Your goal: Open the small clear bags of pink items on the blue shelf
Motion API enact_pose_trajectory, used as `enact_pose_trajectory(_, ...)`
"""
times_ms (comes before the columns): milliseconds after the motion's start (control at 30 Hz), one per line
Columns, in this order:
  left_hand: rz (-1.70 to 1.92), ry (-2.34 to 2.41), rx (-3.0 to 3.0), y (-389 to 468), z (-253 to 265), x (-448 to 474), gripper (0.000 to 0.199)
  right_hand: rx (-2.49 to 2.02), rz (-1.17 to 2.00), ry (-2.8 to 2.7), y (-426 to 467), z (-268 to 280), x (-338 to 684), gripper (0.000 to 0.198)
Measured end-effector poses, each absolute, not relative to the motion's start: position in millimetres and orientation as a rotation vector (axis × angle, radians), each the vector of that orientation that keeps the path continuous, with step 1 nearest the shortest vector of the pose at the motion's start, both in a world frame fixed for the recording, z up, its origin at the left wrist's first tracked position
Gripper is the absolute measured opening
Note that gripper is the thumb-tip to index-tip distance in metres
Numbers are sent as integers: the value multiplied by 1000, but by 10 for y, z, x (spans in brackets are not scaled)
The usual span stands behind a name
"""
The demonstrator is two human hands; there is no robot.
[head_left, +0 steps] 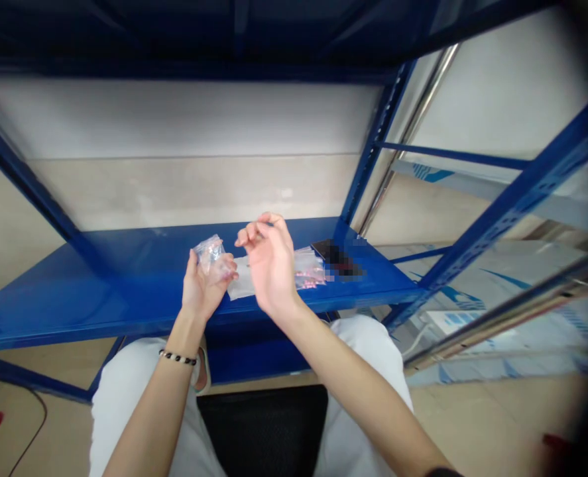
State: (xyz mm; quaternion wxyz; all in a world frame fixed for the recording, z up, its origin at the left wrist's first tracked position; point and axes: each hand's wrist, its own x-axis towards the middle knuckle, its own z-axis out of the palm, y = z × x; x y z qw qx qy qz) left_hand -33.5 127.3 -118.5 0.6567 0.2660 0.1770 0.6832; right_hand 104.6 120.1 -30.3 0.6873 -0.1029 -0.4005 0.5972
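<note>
My left hand is turned palm up, its thumb and fingers curled around a small clear plastic bag. The bag is crumpled and catches the light; its contents are hard to make out. To the right, my right hand is raised above the shelf with its fingers loosely bent and apart, and nothing shows in them. Behind and below it lie flat clear plastic bags. Some small pink pieces show at their right end. The right hand covers the middle of these bags.
The blue metal shelf carries a dark, pixelated flat object at its right. Blue uprights and an upper shelf frame the space. Film-wrapped panels stand to the right. A black seat is between my legs.
</note>
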Motion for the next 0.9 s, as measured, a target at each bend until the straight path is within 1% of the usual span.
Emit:
enact_pose_trajectory(33,1553,394,646,1275,-1172,-361,55,-357,1192,-992,1498,-512,1020,15)
enact_pose_trajectory(100,1558,388,721,1299,-1156,-406,54,-597,998,-1218,2024,-899,1032,12)
enact_pose_trajectory(200,1553,410,813,1408,-1143,-458,52,-854,774,-1639,2534,-1252,1168,26)
enact_pose_trajectory(300,1526,466,904,1601,-1133,-498,54,-995,452,-1982,2719,-1350,1329,26)
enact_pose_trajectory(433,1439,572,992,1882,-1136,-527,57,-1087,164,-2258,2737,-1361,1442,16)
enact_pose_trajectory(567,1374,613,1082,2107,-1175,-505,62,-1164,4,-2360,2743,-1383,1466,11)
enact_pose_trajectory(667,1366,609,1076,2215,-1210,-459,64,-1172,-54,-2391,2775,-1396,1465,10)
enact_pose_trajectory(767,1358,593,1057,2225,-1214,-412,63,-1160,-53,-2399,2826,-1407,1469,10)
enact_pose_trajectory(900,1367,582,1046,2067,-1160,-377,61,-1071,43,-2413,2905,-1404,1505,10)
